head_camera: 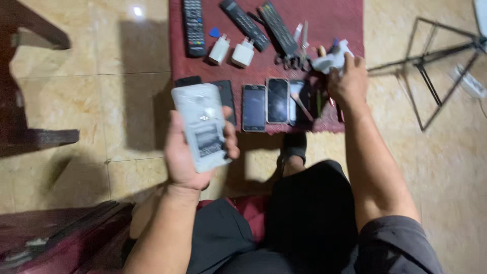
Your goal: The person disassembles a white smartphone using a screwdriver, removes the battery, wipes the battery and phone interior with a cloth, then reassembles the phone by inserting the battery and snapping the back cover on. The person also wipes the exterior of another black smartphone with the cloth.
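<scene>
— Holding up a phone (pixel 202 127) with its back cover off, that's what the left hand (pixel 188 152) is doing. The fingers (pixel 231 139) are wrapped tight round its sides, and it sits in the air above the tiled floor (pixel 127 101), just left of the red mat (pixel 324 23).

— And the other hand?

— The right hand (pixel 349 81) is stretched out over the far right side of the mat. Its fingers are closed on a small white thing (pixel 329 60). It is too blurry to say what it is.

— What lies on the mat?

— Near the front edge there is a row of phones (pixel 266 104), side by side, screens up. Two darker flat ones lie partly behind the held phone. Further back there are two white plug chargers (pixel 232 50) next to each other, and a small blue pick (pixel 214 32) just behind them. At the far end lie three black remotes (pixel 194 25), with some metal tools (pixel 303 40) beside the right one.

— Anything off the mat?

— A thin metal stand (pixel 431 71) is on the floor to the right. A dark wooden chair leg (pixel 30 30) is at the left.
</scene>
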